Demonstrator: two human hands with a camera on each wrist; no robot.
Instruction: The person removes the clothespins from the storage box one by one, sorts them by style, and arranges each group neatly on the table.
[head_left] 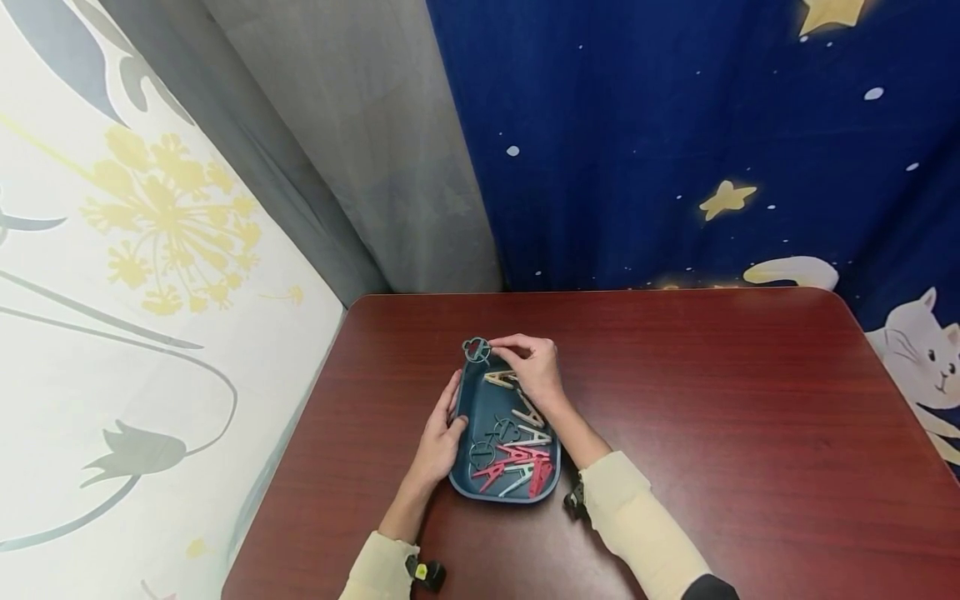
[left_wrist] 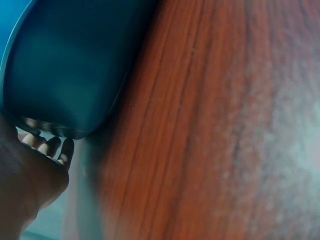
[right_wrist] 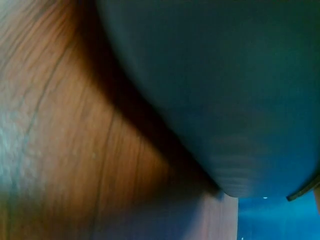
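A dark teal tray (head_left: 481, 400) sits over the near left part of the table. My left hand (head_left: 437, 446) grips its left side, the thumb at the rim; the left wrist view shows the fingers (left_wrist: 66, 150) against the tray's outer wall. At the tray's far left corner, my right hand (head_left: 534, 367) pinches a green ring-shaped clip (head_left: 477, 350) between thumb and forefinger. Inside lie wooden clothespins (head_left: 529, 414), pink clothespins (head_left: 491, 475), a white clothespin (head_left: 534, 436) and more green ring-shaped clips (head_left: 482, 454). The right wrist view shows mostly the tray's outer wall (right_wrist: 215, 90), not the fingertips.
The reddish-brown wooden table (head_left: 712, 417) extends well to the right of the tray. A white patterned wall (head_left: 180, 400) borders it on the left. Behind its far edge hang a grey curtain (head_left: 390, 142) and a blue starry curtain (head_left: 615, 167).
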